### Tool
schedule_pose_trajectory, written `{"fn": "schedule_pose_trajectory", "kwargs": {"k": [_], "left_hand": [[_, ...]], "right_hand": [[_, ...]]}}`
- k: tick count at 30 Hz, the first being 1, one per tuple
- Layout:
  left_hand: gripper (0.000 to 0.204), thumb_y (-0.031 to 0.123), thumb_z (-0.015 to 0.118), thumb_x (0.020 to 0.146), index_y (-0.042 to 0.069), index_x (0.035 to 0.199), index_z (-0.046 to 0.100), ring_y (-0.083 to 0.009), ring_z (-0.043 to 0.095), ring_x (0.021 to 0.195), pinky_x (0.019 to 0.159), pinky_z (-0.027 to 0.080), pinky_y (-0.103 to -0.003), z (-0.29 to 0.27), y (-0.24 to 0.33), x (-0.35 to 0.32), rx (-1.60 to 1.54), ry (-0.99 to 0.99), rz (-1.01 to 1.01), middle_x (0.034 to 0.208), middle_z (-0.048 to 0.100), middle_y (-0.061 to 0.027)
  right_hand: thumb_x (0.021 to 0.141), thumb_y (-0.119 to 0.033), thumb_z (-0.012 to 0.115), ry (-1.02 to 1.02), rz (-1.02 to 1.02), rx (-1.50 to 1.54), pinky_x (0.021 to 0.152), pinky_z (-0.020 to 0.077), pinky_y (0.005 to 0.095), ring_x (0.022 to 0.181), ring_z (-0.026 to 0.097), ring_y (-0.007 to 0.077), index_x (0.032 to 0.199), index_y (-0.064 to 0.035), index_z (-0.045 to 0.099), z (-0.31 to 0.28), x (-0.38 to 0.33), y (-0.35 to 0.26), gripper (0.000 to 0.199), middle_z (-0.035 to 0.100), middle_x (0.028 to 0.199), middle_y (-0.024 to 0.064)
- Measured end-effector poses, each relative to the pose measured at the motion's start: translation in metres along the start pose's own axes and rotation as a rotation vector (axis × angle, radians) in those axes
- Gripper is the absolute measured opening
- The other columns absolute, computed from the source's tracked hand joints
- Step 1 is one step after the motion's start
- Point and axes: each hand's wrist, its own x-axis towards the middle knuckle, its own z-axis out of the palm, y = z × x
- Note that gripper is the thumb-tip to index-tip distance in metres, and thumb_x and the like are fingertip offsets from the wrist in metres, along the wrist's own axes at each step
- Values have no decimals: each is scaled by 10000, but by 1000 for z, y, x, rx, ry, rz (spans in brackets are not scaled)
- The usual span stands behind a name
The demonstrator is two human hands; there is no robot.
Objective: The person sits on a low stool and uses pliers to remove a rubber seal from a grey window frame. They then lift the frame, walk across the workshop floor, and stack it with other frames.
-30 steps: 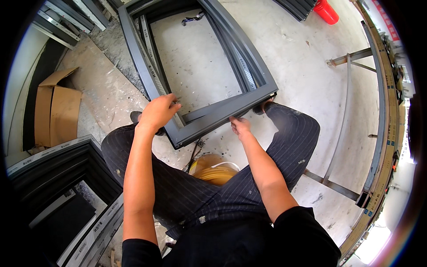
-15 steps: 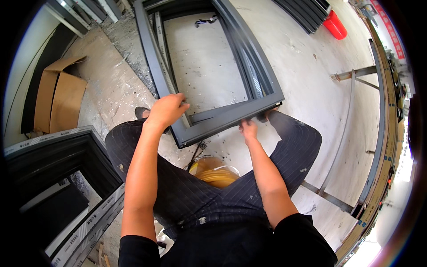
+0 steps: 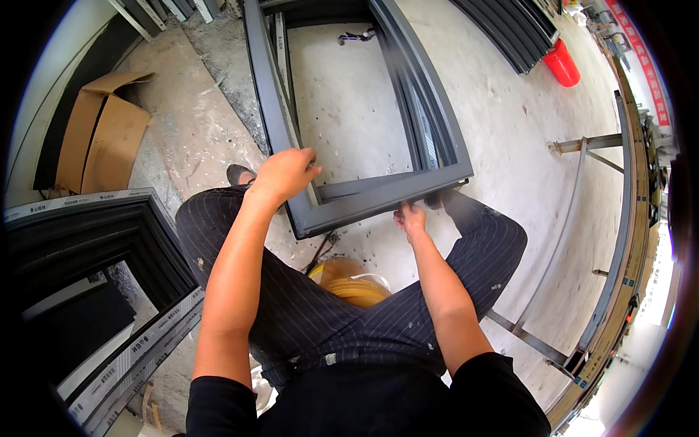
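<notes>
Hands apart, both at the grey frame [image 3: 378,199]. I have the left hand [image 3: 285,175] over its left side by the near corner, fingers curled toward the opening; the right hand [image 3: 412,220] sits at the near side's outer edge, fingertips partly hidden. From my remote end I cannot tell whether either is clamped. Over the last second, frame and floor [image 3: 510,138] turn clockwise together (my camera rides on the head) while both hands keep their places; I judge it a shift of gaze, handling unaltered. Frame lies just beyond the parted legs [image 3: 313,298], yellow bucket [image 3: 353,291] between them. Leftward: dark frames [image 3: 145,226], cardboard box [image 3: 113,146]. Far right: red bucket [image 3: 562,65].
</notes>
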Motion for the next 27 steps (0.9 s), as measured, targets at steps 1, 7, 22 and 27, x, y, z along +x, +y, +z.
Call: {"fn": "schedule_pose_trajectory", "kwargs": {"k": [1, 7, 22, 27], "left_hand": [[281, 268, 590, 879, 23, 1013, 614, -361, 622, 878, 758, 491, -431, 0, -2, -1, 1, 9, -5, 901, 654, -172], [304, 292, 597, 873, 34, 1032, 618, -360, 632, 891, 761, 498, -429, 14, -9, 13, 14, -4, 46, 909, 669, -175], [359, 347, 608, 858, 38, 1038, 633, -363, 631, 883, 763, 504, -443, 16, -72, -45, 225, -83, -169, 903, 670, -183], [287, 280, 597, 880, 47, 1045, 623, -356, 617, 873, 759, 488, -445, -22, -63, -80, -21, 163, -63, 880, 660, -156]], "right_hand": [[930, -383, 596, 19, 13, -10, 495, 465, 257, 594, 594, 140, 961, -41, 564, 2, -1, -2, 345, 637, 762, 67], [909, -356, 633, 178, -82, -111, 490, 455, 310, 528, 593, 162, 765, -22, 610, 5, 4, 3, 365, 644, 668, 77], [710, -304, 758, -40, -934, -1230, 721, 493, 424, 886, 627, 326, 922, -73, 665, 61, -108, -93, 327, 673, 934, 145], [607, -409, 819, -72, -1451, -1492, 929, 387, 432, 1039, 540, 290, 1121, -82, 568, 70, -116, -116, 659, 603, 1054, 94]]}}
